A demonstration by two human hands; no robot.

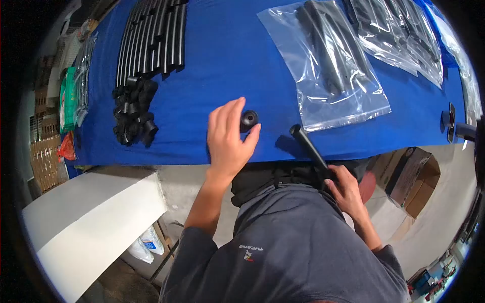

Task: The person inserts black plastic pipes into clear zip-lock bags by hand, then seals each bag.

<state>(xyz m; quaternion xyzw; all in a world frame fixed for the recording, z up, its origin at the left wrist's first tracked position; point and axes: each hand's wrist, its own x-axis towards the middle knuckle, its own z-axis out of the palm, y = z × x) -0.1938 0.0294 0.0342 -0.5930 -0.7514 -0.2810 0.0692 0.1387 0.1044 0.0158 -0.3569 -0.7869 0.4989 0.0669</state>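
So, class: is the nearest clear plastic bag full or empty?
Holding something: long black tubes show through the clear plastic bag, lying flat on the blue table.

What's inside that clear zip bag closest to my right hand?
The clear zip bag holds several long black tubes, lying lengthwise and overlapping. Glare on the plastic and the overlap hide their exact count and their ends. It lies flat on the blue table cover.

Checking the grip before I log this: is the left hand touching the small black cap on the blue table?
Touching. The head view shows the left hand pinching the small black cap between thumb and fingertips, with no gap.
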